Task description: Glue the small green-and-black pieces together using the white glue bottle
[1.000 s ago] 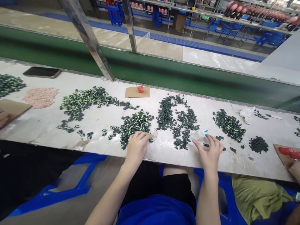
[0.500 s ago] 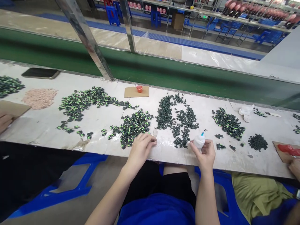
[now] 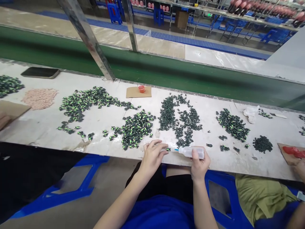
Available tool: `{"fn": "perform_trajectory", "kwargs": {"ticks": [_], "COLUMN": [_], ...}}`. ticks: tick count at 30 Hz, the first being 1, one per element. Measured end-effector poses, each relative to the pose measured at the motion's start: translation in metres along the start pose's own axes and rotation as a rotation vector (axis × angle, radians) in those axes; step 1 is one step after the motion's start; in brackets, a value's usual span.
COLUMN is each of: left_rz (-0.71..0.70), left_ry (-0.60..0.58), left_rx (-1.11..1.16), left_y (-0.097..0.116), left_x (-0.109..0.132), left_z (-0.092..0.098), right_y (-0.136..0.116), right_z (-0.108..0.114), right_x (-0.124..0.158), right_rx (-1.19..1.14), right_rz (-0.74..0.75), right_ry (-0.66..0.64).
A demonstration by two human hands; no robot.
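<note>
My right hand (image 3: 199, 164) grips a small clear squeeze bottle (image 3: 192, 151) laid sideways, its blue tip pointing left. That tip touches a small green-and-black piece (image 3: 167, 149) pinched in the fingers of my left hand (image 3: 152, 156). Both hands hover over the near edge of the white table (image 3: 43, 127). Just beyond my left hand lies a pile of green-and-black pieces (image 3: 136, 128). A pile of dark green pieces (image 3: 179, 120) lies beyond the bottle.
More piles lie left (image 3: 83, 101) and right (image 3: 232, 124), plus a pink pile (image 3: 40, 98). A cardboard square with a small red cup (image 3: 141, 88) sits at the back. A phone (image 3: 40, 72) lies far left. Other people's hands show at both edges. A green conveyor (image 3: 166, 74) runs behind.
My right hand picked the bottle up from the table, tipped it sideways and moved it left. My left hand lifted a piece from the pile and brought it to the tip.
</note>
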State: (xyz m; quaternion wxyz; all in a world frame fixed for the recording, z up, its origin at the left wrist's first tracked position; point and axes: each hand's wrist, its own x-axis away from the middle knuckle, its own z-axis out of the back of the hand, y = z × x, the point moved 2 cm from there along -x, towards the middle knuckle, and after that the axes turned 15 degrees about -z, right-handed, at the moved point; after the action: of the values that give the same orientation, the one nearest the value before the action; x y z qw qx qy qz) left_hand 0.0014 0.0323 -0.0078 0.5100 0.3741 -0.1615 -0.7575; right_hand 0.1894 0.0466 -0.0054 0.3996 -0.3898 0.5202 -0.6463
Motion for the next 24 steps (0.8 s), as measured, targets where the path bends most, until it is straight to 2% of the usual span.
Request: {"fn": "perform_trajectory", "kwargs": {"ticks": [5, 9, 18, 24], "left_rz": [0.086, 0.089, 0.075, 0.080], "left_ry": [0.016, 0.040, 0.085, 0.070], "left_rx": [0.012, 0.010, 0.008, 0.011], "left_y": [0.0022, 0.0027, 0.0020, 0.0001], "left_x": [-0.0027, -0.0028, -0.0015, -0.0005], "left_z": [-0.0002, -0.0005, -0.0018, -0.0031], "right_y": [-0.0026, 0.0010, -0.0004, -0.0015], "right_z": [-0.0067, -0.0055, -0.0081, -0.0090], "right_x": [0.0055, 0.0030, 0.0041, 0.0045], "right_rx": [0.157, 0.214, 0.243, 0.224], "right_rz": [0.066, 0.104, 0.098, 0.075], "right_ry": [0.054, 0.024, -0.003, 0.002]}}
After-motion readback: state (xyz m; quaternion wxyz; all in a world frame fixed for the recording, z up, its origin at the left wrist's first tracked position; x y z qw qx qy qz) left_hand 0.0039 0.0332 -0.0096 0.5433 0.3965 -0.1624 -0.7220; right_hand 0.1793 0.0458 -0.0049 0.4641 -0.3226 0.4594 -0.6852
